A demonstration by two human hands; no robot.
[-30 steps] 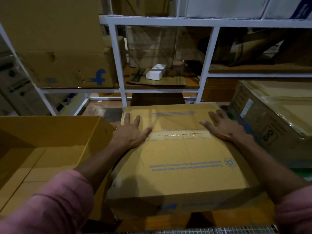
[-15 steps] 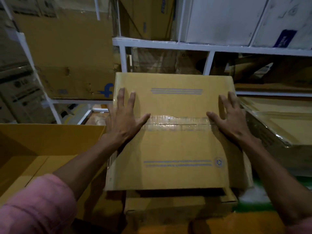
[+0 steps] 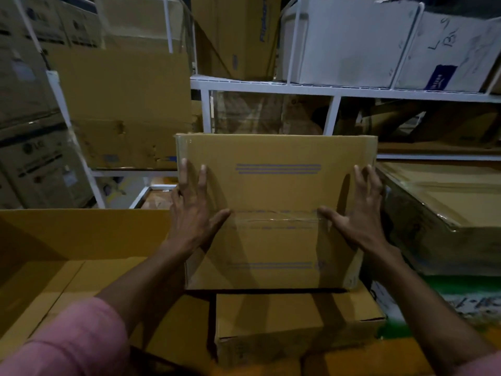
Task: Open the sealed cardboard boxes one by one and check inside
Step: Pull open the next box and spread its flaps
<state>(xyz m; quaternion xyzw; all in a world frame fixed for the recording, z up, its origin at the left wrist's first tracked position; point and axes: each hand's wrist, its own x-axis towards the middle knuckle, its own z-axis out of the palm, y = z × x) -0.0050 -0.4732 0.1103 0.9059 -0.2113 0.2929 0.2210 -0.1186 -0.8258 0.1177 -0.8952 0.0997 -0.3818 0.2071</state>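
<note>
A sealed brown cardboard box (image 3: 276,185) with blue printed lines and clear tape across its seam is held up and tilted, its taped face toward me. My left hand (image 3: 193,213) lies on its left side with straight spread fingers and the thumb along the tape. My right hand (image 3: 357,213) lies on the right side the same way, its fingers reaching the box's right edge. Below it sits another closed brown box (image 3: 295,324).
An open yellow-brown box (image 3: 67,240) stands at the left. A plastic-wrapped carton (image 3: 444,210) sits at the right. White metal shelving (image 3: 271,86) behind holds white and brown cartons. Stacked cartons (image 3: 35,158) fill the far left.
Both hands have lifted the taped box off the lower box and tipped its top face toward me; the view has risen to show the upper shelf.
</note>
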